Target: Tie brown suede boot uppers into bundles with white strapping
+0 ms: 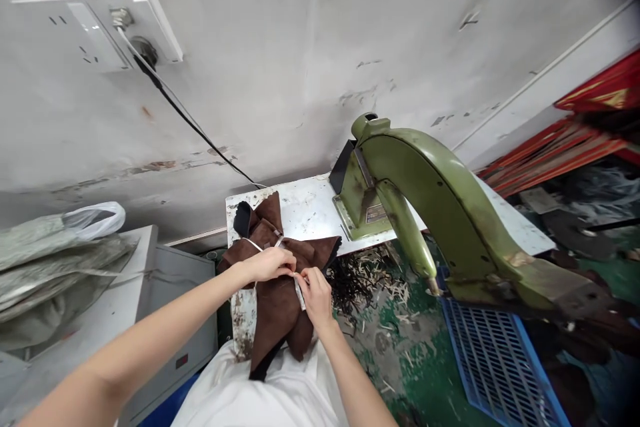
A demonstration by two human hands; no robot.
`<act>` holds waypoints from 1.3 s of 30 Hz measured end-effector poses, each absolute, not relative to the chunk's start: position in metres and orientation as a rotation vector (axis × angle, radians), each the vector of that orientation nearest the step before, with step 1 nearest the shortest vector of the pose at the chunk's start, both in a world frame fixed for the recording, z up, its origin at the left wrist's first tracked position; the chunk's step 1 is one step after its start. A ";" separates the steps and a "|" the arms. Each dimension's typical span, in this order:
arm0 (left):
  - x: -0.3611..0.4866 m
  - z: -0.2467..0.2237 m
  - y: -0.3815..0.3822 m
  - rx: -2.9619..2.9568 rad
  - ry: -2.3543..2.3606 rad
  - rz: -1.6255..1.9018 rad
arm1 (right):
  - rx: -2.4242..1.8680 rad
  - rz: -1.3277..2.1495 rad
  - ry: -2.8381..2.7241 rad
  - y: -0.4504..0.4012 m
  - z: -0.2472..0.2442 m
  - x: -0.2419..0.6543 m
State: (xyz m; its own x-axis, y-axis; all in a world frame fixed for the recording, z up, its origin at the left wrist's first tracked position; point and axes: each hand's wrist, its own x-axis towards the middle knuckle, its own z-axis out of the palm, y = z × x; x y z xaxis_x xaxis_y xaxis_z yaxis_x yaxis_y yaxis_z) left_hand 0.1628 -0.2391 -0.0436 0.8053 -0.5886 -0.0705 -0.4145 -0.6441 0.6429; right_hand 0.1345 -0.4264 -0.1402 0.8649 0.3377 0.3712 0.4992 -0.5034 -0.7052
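Note:
Brown suede-like pieces (277, 307) with dark undersides lie in a bundle across the white bench's near end and over my lap. My left hand (273, 263) is closed above them, its fingertips pinched at a narrow pale strip. Right beside it, my right hand (316, 292) is closed in a pinch on the same pale strip (300, 295), whose end hangs down over the brown material. The fingertips of both hands nearly meet. Thin white bands cross the bundle behind my left hand.
A green curved-arm machine (440, 193) stands on the white bench (305, 203) to the right. Below it are a blue plastic crate (493, 347) and scraps (373, 280) on the floor. Grey-green sacking (45, 267) lies at left. A black cable (200, 130) runs down from the wall socket.

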 end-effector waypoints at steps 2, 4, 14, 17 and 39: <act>0.167 -0.039 -0.242 2.366 -0.792 -0.388 | -2.152 -0.170 -0.687 -0.431 -0.133 0.139; 0.171 -0.035 -0.243 2.410 -0.926 -0.399 | -2.150 -0.115 -0.769 -0.436 -0.128 0.141; 0.150 -0.043 -0.232 2.751 -1.120 -0.214 | -2.157 0.122 -0.778 -0.476 -0.140 0.134; 0.130 -0.038 -0.209 2.763 -0.460 0.149 | -2.162 0.102 -0.873 -0.478 -0.101 0.165; 0.105 -0.101 -0.208 1.915 0.799 0.615 | -2.017 1.013 -2.467 -0.167 -0.045 0.327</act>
